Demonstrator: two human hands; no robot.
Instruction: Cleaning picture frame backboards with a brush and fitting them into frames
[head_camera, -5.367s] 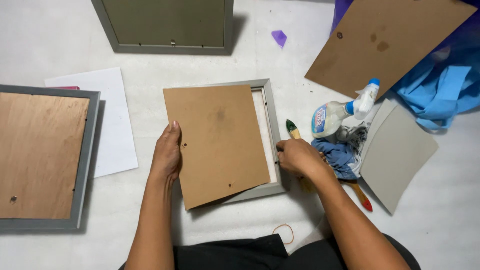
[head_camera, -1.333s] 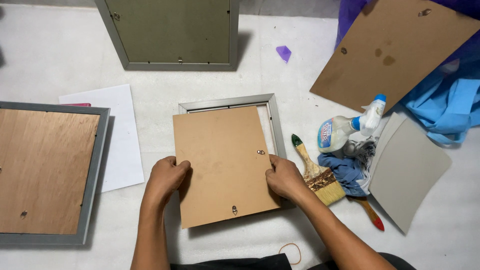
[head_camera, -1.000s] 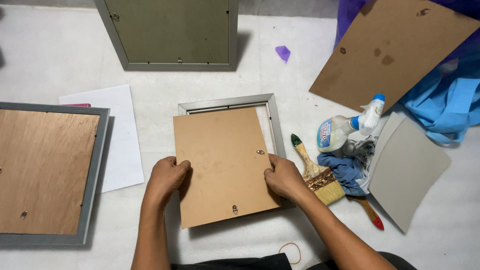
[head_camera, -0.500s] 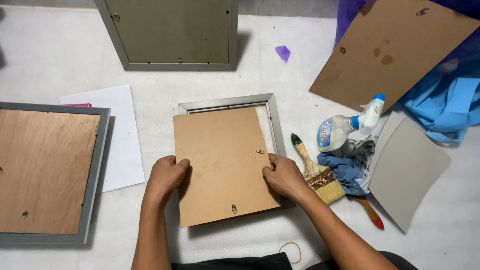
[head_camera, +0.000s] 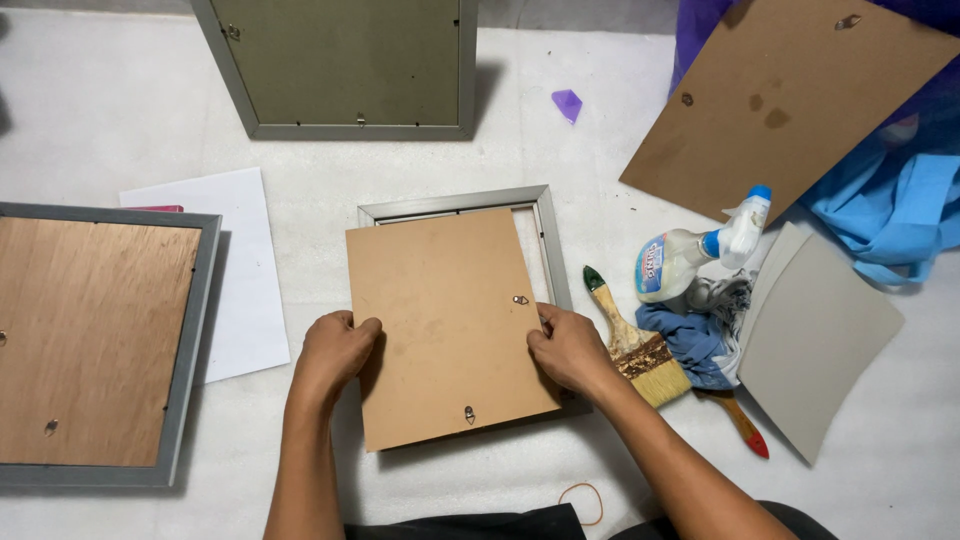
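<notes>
**Both hands square a backing board over a grey frame**

Nearest the wearer, a thin tan rubber band (head_camera: 581, 503) lies loose on the white padded work surface (head_camera: 130, 110) at about 5 o'clock. Just above it the left hand (head_camera: 333, 352) curls round the left edge of the brown rectangular hardboard backing (head_camera: 445, 325), fingers closed on the board, while the right hand (head_camera: 571, 347) pinches its right edge near a small metal hanger clip (head_camera: 520, 300) — a two-sided grip that suits steadying the panel. The board sits slightly tilted on the small grey rectangular picture frame (head_camera: 545, 240), whose top and right rails show beyond it.

At 3 o'clock lie a wooden paintbrush with a green tip (head_camera: 628, 338), a crumpled blue rag (head_camera: 696, 340), a clear spray bottle with a blue nozzle (head_camera: 698, 255) and a curved grey card sheet (head_camera: 820, 345). At 9 o'clock rests a larger grey frame with a plywood back (head_camera: 95, 340), beside a white paper sheet (head_camera: 245, 270).

Farther off — at 12 o'clock — lies a grey frame with an olive back (head_camera: 345, 60); at 2 o'clock, a big brown board (head_camera: 790, 95) over blue cloth (head_camera: 890, 215).
</notes>
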